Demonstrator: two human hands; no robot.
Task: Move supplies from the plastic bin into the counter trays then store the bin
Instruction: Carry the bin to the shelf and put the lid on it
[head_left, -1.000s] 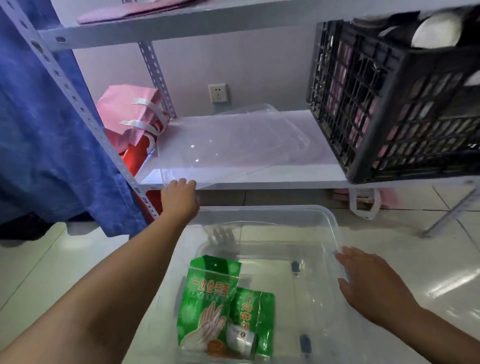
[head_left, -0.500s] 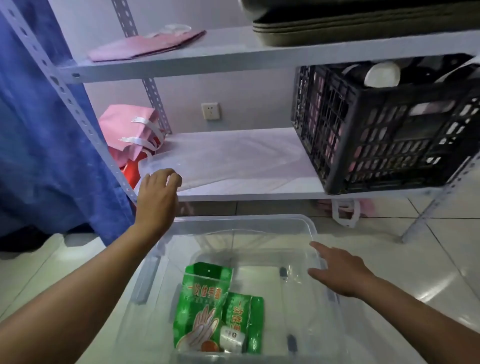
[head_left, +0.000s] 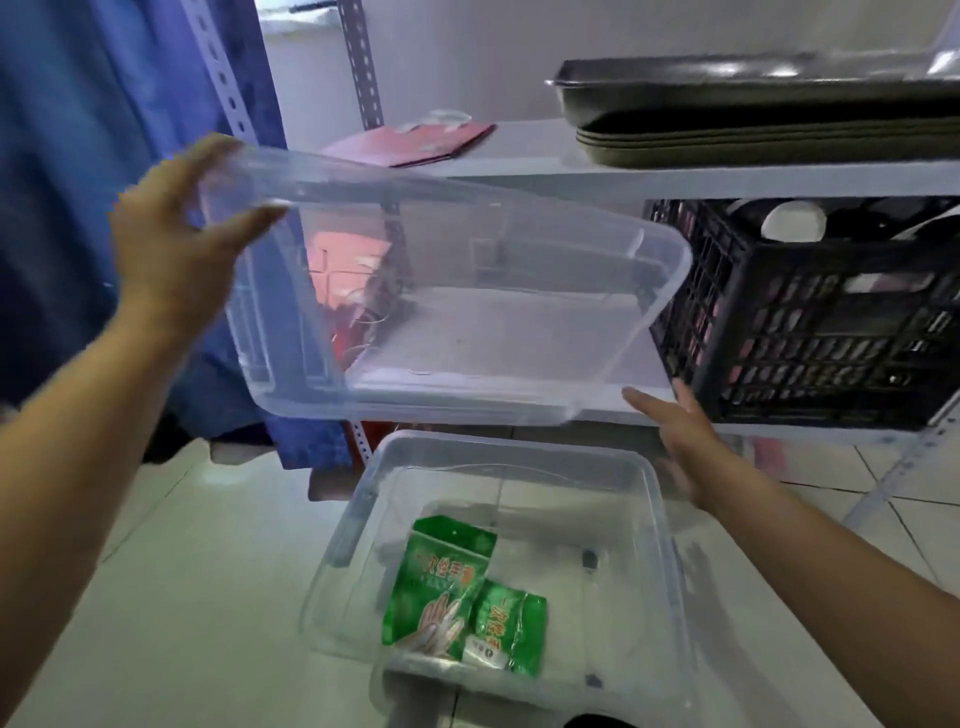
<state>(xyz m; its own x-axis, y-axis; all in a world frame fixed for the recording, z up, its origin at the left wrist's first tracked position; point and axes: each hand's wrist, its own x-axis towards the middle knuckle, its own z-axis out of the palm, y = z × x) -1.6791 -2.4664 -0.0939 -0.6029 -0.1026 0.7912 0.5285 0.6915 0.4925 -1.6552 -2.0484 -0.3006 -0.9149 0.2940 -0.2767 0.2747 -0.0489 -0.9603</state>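
Observation:
A clear plastic bin (head_left: 670, 525) stands on the tiled floor below me, with two green packets of disposable gloves (head_left: 441, 587) and a small white item lying inside. My left hand (head_left: 171, 249) grips the left edge of a clear plastic lid (head_left: 467, 312) and holds it tilted in the air in front of the shelf. My right hand (head_left: 680, 436) is spread open just below the lid's lower right corner, above the bin's far right rim, holding nothing.
A metal shelf rack stands ahead. A black plastic crate (head_left: 810, 322) fills the right of its middle shelf (head_left: 644, 405). Dark stacked trays (head_left: 769, 114) and a pink folder (head_left: 421, 143) lie on the upper shelf. Blue fabric (head_left: 78, 156) hangs at the left.
My left hand has taken the clear lid off the middle shelf and lifted it up and toward me. My right hand rose from the bin toward the lid's lower corner.

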